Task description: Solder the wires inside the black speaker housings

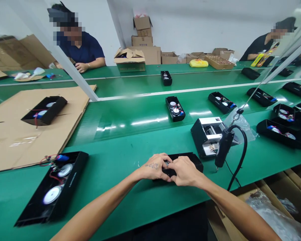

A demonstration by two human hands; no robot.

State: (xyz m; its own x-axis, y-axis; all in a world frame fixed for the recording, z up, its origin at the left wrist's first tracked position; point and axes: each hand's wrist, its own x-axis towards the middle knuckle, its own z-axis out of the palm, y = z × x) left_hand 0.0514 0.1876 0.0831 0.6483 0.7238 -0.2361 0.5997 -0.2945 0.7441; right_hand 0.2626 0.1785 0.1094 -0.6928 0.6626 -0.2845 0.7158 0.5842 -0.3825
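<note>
In front of me a black speaker housing (197, 162) lies on the green bench, mostly covered by my hands. My left hand (154, 167) reaches into it from the left with the fingers bent. My right hand (185, 171) meets it from the right, fingers curled and the thumbs close together. A small greyish part shows between the fingers, but what they grip is hidden. To the left, a larger open black housing (74, 182) holds two round speakers, red wires and a blue cylinder. An electric screwdriver (223, 147) hangs to the right of my hands.
Beside the screwdriver stands a black and white screw feeder (199, 137). More housings, such as one with speakers (175, 108), sit on the green belt. Cardboard (72, 124) covers the left side. Two people work across the line. Boxes with plastic bags (273, 214) stand lower right.
</note>
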